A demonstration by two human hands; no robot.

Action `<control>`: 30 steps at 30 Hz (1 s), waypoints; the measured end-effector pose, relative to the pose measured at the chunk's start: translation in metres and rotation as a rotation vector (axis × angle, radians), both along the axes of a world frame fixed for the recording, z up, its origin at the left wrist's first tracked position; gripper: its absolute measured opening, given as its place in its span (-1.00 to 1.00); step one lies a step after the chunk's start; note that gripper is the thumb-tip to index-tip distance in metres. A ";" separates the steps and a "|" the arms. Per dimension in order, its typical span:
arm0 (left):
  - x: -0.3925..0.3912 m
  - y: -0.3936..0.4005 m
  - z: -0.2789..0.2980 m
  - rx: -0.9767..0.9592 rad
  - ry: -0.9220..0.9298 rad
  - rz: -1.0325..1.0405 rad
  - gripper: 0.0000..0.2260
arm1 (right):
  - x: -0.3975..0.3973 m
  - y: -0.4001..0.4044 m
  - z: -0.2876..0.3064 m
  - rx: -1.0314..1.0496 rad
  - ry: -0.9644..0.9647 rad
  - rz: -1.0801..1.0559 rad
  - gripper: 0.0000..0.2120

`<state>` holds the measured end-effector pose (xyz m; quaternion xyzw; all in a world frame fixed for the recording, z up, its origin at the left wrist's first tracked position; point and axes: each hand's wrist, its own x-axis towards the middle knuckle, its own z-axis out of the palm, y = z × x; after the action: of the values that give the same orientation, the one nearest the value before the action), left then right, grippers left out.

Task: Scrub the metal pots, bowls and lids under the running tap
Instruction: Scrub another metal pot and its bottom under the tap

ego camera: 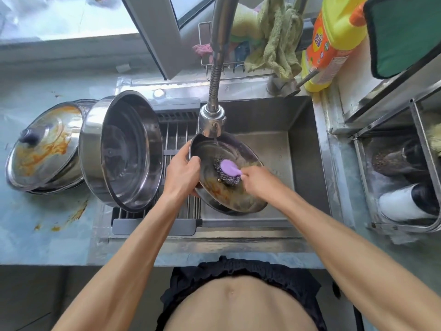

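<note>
left hand [182, 173] grip curled on lid [224, 173] rim | right hand [256, 180] grip pinches scrubber [226, 172], fingertips hidden

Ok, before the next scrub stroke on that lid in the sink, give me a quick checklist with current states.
1. Left hand grips the lid by its rim: ok.
2. Right hand holds the purple-handled steel scrubber against the lid: ok.
3. Water from the tap falls on the lid: ok.
4. Orange residue gone from the lid: not ok, streaks remain on the lower part.
5. Lid held over the sink: ok.
6. Big pot stable on the rack: cannot tell.
</note>
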<state>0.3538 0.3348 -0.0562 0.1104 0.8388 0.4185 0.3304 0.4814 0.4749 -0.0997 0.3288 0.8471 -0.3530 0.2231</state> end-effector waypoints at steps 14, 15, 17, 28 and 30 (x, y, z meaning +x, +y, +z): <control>-0.012 -0.002 -0.021 0.117 0.046 0.050 -0.48 | -0.009 -0.016 0.025 -0.102 0.140 0.104 -0.77; -0.012 -0.004 -0.021 0.125 0.044 0.050 -0.47 | -0.007 -0.009 0.021 -0.094 0.123 0.093 -0.77; -0.009 -0.004 -0.023 0.129 0.066 0.067 -0.44 | -0.003 -0.011 0.021 -0.067 0.106 0.126 -0.78; -0.001 0.008 -0.018 0.218 0.226 0.154 -0.38 | 0.004 -0.018 0.019 -0.097 0.121 0.144 -0.80; -0.002 0.007 -0.018 0.224 0.232 0.141 -0.37 | 0.006 -0.014 0.018 -0.083 0.118 0.139 -0.79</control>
<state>0.3523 0.3413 -0.0747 0.1352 0.8250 0.5159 0.1869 0.4870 0.4607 -0.0815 0.2382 0.8642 -0.3902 0.2101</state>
